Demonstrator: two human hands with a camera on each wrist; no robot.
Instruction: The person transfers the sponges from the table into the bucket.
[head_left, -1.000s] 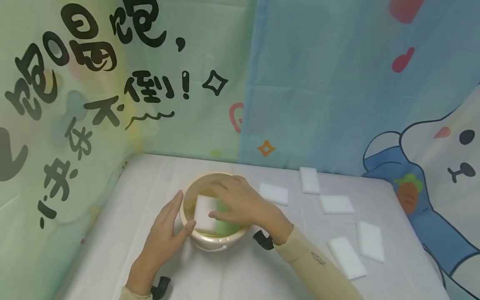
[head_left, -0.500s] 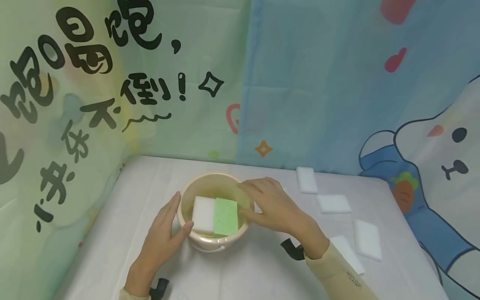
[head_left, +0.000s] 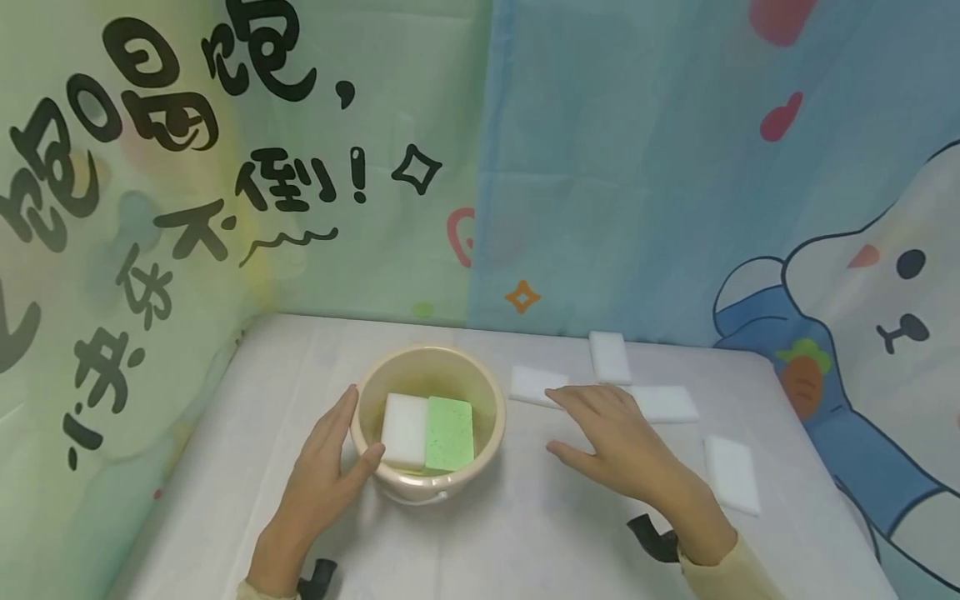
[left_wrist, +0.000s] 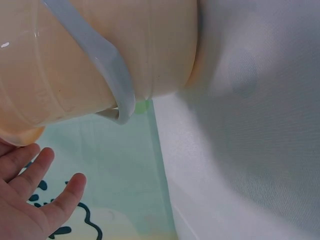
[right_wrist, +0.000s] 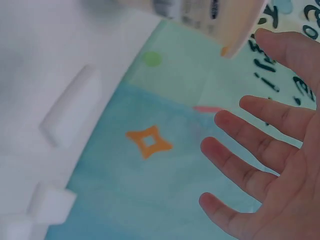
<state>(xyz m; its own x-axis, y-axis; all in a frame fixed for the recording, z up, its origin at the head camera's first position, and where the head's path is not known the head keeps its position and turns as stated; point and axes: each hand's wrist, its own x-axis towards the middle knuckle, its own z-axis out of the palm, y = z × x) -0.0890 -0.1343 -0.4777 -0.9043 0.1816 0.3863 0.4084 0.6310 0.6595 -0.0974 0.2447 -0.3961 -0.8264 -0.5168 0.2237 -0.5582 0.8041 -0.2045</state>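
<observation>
A cream bucket [head_left: 492,433] with a pale handle [left_wrist: 107,62] stands on the white table. Inside it sit a white sponge block [head_left: 405,429] and a light green sponge block [head_left: 449,433], side by side. My left hand [head_left: 317,483] is at the bucket's left side, its fingers extended along the wall and the thumb tip at the rim. To the right of the bucket, my right hand [head_left: 622,442] hovers over the table with spread fingers and nothing in its grasp. The white sponge pieces [head_left: 538,386] lie nearest its fingertips.
Several more white sponge pieces [head_left: 731,475] lie scattered on the right half of the table [head_left: 480,550]; one [head_left: 609,357] is by the back edge. A printed curtain [head_left: 600,167] hangs close behind and along the left side. A black strap [head_left: 654,540] is at my right wrist.
My right hand has come out of the bucket and moved right, uncovering the green block beside the white one. My left hand has stayed at the rim. The view has shifted slightly.
</observation>
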